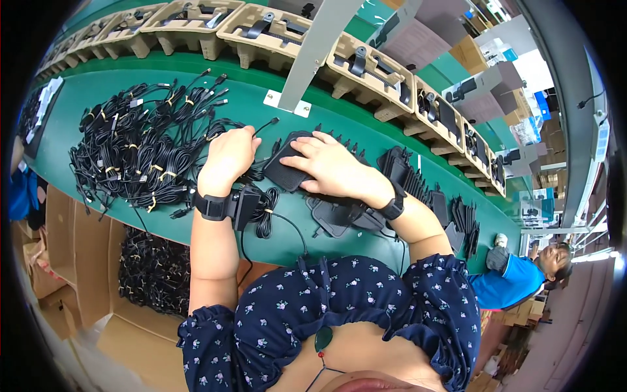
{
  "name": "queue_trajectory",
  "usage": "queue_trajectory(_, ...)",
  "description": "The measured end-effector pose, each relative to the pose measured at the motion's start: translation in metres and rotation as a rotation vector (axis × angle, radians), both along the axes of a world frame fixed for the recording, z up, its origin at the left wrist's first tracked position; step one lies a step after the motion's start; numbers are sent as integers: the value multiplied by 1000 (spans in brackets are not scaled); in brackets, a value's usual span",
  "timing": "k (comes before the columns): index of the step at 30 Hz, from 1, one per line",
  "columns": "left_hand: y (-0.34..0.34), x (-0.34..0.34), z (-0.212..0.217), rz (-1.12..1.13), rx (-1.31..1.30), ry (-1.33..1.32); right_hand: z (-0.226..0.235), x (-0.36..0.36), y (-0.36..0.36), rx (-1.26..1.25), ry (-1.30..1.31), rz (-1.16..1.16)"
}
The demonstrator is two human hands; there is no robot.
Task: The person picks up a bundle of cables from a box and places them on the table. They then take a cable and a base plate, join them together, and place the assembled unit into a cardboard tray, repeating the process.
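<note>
My left hand (pixel 230 157) is closed on a black cable (pixel 266 125), whose plug end sticks out beyond the fingers. Beside it, my right hand (pixel 332 164) grips a flat black rectangular piece (pixel 287 171) with rounded corners, its fingers over the top and thumb at the near edge. A large heap of black cables (pixel 137 147), tied in bundles with pale bands, lies to the left. One coiled cable (pixel 264 219) rests just below my left wrist. More flat black pieces (pixel 333 215) lie under my right forearm.
Brown moulded trays (pixel 261 40) holding black parts line the raised far shelf. A grey metal post (pixel 320 55) rises from the green table (pixel 281 245). Rows of black pieces (pixel 408 171) stand to the right. Below left, a cardboard box (pixel 98 261) contains cables. Another person (pixel 516 274) sits at far right.
</note>
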State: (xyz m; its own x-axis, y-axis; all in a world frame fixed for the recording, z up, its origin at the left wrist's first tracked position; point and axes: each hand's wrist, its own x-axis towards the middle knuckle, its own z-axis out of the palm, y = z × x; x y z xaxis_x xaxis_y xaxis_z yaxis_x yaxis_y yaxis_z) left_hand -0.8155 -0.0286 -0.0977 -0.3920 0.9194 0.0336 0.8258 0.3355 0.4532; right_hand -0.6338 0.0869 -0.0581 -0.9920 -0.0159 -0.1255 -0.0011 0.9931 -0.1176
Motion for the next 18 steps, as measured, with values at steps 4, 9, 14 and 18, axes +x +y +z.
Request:
queue_trajectory(4,1,0,0,6,-55,14,7,4,21,-153,177,10)
queue_trajectory(9,1,4,-7,-40,16,51,19,17,17,-249,251,68)
queue_trajectory(14,-5,3,-7,-35,5,76,35,22,58,-486,699,-530)
queue_trajectory(18,3,8,-2,-52,-11,84,22,42,153,-658,1182,-814)
